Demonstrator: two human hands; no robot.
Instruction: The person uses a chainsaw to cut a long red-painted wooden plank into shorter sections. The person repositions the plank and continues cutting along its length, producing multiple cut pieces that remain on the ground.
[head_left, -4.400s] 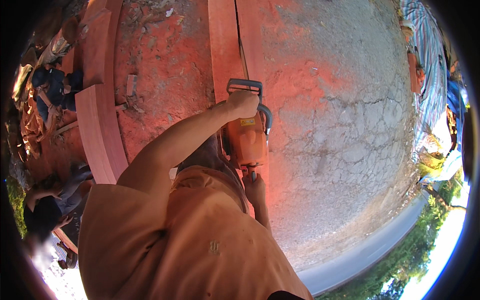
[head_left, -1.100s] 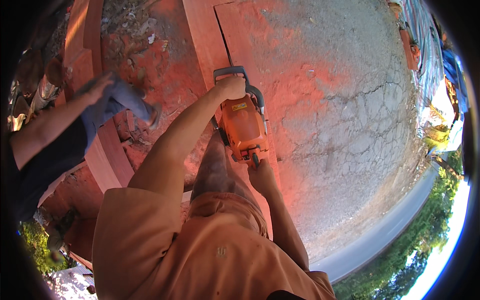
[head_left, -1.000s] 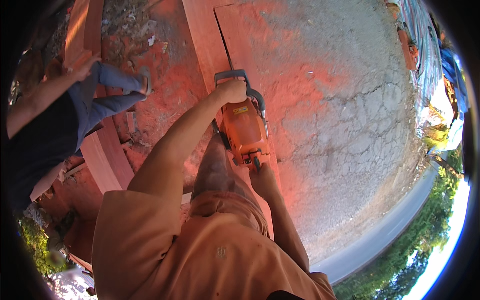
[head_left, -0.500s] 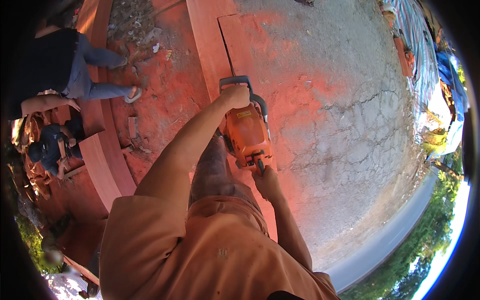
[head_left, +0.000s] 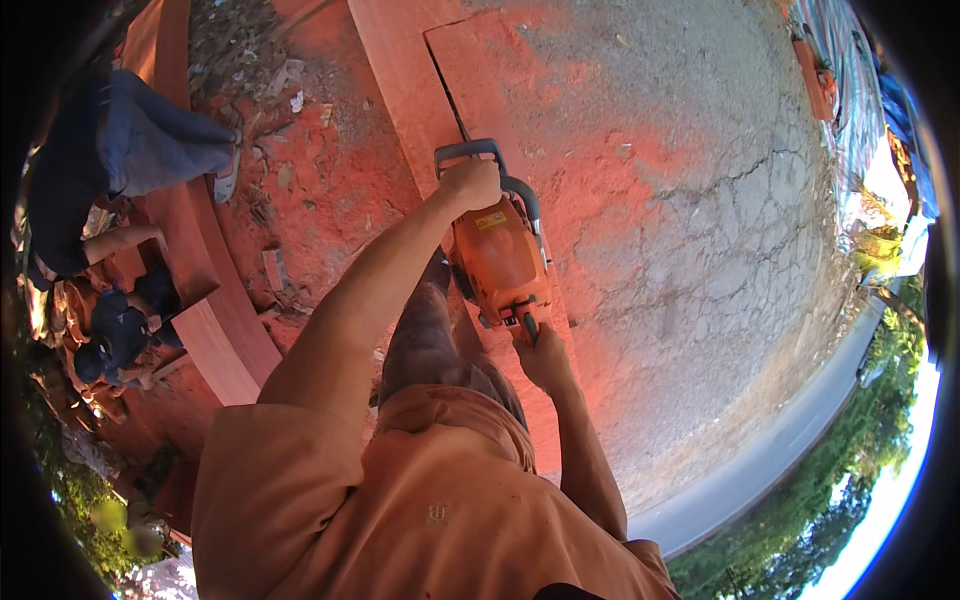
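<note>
Both hands hold an orange chainsaw (head_left: 497, 262) with a dark front guard. My left hand (head_left: 470, 188) is wrapped round its front handle. My right hand (head_left: 545, 358) grips the rear handle, the fingers partly hidden. Below the guard the saw stands over a long reddish wooden board (head_left: 395, 75). A narrow dark slit runs along the board from the saw's front towards the far end, where a short line branches to the right. The bar is mostly hidden by the saw and the board.
At the left, one person (head_left: 165, 135) bends over, and another person (head_left: 125, 330) crouches beside thick timber (head_left: 215, 350). Reddish sawdust (head_left: 330, 170) covers the ground around the board. Cracked pavement (head_left: 720, 230) lies to the right, with striped sheeting (head_left: 850, 110) beyond it.
The bending person at the left has shifted and leans lower, legs now closer together. My view has moved slightly; both hands keep their hold on the chainsaw.
</note>
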